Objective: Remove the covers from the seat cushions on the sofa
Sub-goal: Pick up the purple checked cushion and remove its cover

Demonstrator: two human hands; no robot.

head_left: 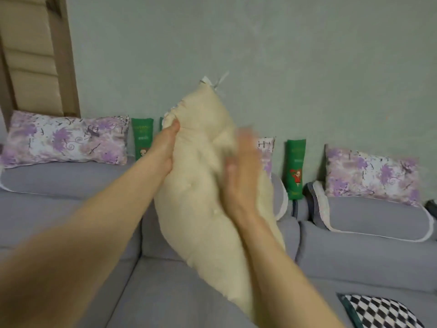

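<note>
- Left hand (165,147) grips the upper edge of the bare cream cushion insert (201,221); right hand (241,176) lies flat against its side, fingers straight, blurred.
- Insert is upright above the grey sofa (165,292).
- Risk: only one hand grips, so it could slip or swing into the floral pillows (66,138).
- Seat below is open; wall (307,67) is close behind.

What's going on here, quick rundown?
A person holds a bare cream cushion upright over the grey sofa; it has no cover on it. The left hand grips its upper left edge. The right hand, blurred, lies flat against its front with straight fingers. Floral pillows and green cushions line the wall, and a checkered cushion sits at lower right.
</note>
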